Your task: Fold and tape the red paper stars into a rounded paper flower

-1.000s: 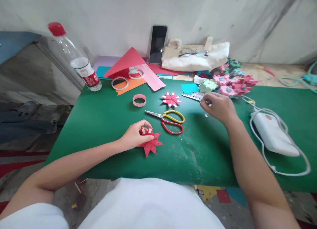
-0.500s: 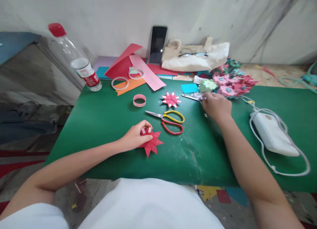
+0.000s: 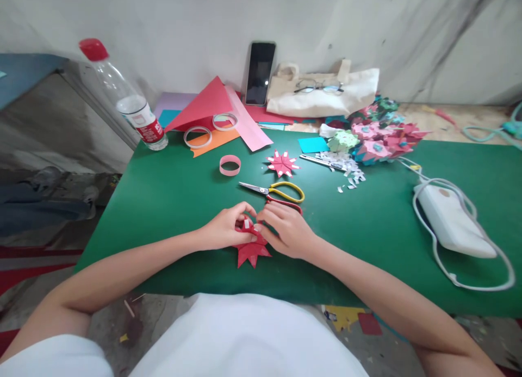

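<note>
My left hand (image 3: 228, 227) grips the upper left of a red folded paper star (image 3: 253, 253) near the table's front edge. White strips show on its upper points. At the star's upper right, my right hand (image 3: 287, 230) has its fingers closed at a point. Just beyond my right hand lie scissors (image 3: 265, 191) with one yellow and one red handle loop, the red one partly covered by the hand. A second red star (image 3: 282, 164) with white strips rests behind the scissors. A cutter (image 3: 322, 162) lies beside white paper scraps (image 3: 354, 170).
Bottle (image 3: 142, 121) at the back left; tape rings (image 3: 230, 166) and coloured paper (image 3: 204, 105) near it. Phone (image 3: 260, 75) and cloth bag (image 3: 322, 94) lean at the wall. Paper flowers (image 3: 379, 140) and a white corded device (image 3: 452, 219) are on the right.
My right hand has come from the scraps back to the star. The star has shifted slightly toward me under my left hand. A red sheet at the back has changed its tilt.
</note>
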`<state>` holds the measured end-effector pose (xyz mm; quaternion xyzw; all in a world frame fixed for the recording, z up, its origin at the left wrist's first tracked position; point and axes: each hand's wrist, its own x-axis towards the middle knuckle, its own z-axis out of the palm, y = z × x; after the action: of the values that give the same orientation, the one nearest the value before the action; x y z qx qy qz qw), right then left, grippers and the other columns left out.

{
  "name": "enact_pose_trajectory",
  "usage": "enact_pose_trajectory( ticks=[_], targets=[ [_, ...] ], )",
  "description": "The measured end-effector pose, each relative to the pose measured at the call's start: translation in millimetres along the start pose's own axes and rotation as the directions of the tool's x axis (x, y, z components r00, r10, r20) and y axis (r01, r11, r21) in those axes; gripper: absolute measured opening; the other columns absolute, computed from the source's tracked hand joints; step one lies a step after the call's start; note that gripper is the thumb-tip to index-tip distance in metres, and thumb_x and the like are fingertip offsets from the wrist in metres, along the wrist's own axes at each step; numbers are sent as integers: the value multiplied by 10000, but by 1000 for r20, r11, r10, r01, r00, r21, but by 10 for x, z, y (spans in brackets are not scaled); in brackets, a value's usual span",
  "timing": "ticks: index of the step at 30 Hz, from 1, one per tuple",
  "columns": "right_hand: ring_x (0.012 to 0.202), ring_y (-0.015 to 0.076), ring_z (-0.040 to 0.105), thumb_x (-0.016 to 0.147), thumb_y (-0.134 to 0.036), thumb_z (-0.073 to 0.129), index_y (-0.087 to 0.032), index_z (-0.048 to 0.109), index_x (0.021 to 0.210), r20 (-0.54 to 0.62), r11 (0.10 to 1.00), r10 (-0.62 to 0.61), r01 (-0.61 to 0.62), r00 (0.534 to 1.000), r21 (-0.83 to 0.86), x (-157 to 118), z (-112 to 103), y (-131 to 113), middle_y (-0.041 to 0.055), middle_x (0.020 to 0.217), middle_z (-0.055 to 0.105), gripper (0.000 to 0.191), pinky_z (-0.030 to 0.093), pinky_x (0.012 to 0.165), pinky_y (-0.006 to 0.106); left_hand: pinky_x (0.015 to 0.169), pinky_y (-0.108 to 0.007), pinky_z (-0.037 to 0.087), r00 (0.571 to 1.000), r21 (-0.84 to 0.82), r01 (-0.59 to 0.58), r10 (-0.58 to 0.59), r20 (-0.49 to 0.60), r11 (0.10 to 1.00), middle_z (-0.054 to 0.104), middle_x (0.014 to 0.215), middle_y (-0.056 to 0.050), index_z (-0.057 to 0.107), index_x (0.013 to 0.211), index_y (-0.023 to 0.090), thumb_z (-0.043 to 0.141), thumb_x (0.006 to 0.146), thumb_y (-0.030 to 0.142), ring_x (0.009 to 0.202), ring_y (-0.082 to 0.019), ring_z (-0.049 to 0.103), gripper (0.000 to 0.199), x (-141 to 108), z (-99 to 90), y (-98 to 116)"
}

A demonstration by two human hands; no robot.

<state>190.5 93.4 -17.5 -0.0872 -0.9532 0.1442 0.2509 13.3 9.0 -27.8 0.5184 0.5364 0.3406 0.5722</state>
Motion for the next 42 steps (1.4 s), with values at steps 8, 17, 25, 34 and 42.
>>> enact_pose_trajectory(
  ticks=[8, 17, 25, 34, 42],
  targets=[
    [642, 120, 430, 954, -179, 436, -183, 472, 834, -4, 979, 39, -37, 999, 201, -36, 34, 47, 7, 712, 497, 126, 348, 592, 232, 631, -200, 413, 987, -124, 45, -63, -148, 991, 596, 727, 44, 502, 870, 169, 740, 646, 259, 639, -78, 531, 339, -5, 25, 56],
    [628, 119, 436, 968, -195, 420, -193, 460, 799, 25, 966, 83, -86, 996, 244, -54, 17, 60, -1, 685, 498, 173, 347, 588, 229, 528, -181, 317, 965, -136, 81, -112, -239, 987, 557, 644, 69, 524, 853, 162, 758, 641, 313, 533, -47, 377, 351, -16, 39, 79],
    [594, 121, 464, 943, -238, 484, -198, 481, 805, -23, 986, 134, -132, 991, 98, -81, 53, 62, -14, 647, 516, 144, 356, 575, 235, 534, -188, 330, 956, -64, 63, -78, -282, 996, 509, 619, 77, 533, 840, 169, 756, 649, 349, 539, -62, 397, 345, -18, 26, 82],
    [708, 184, 434, 923, -231, 479, -185, 536, 762, -4, 958, -99, 94, 995, -270, -16, -21, 44, 57, 730, 535, 177, 400, 674, 313, 528, -187, 330, 959, 5, 52, -49, -280, 999, 507, 599, 81, 523, 850, 169, 717, 667, 315, 524, -61, 385, 304, -13, 23, 81],
    [677, 160, 385, 945, -193, 398, -172, 546, 763, 112, 987, -120, 131, 986, -91, -29, 36, 98, 40, 721, 493, 236, 373, 651, 288, 574, -195, 393, 977, 24, 25, -20, -211, 999, 616, 724, 49, 525, 879, 179, 694, 665, 251, 569, -74, 491, 281, -14, 29, 48]
  ],
)
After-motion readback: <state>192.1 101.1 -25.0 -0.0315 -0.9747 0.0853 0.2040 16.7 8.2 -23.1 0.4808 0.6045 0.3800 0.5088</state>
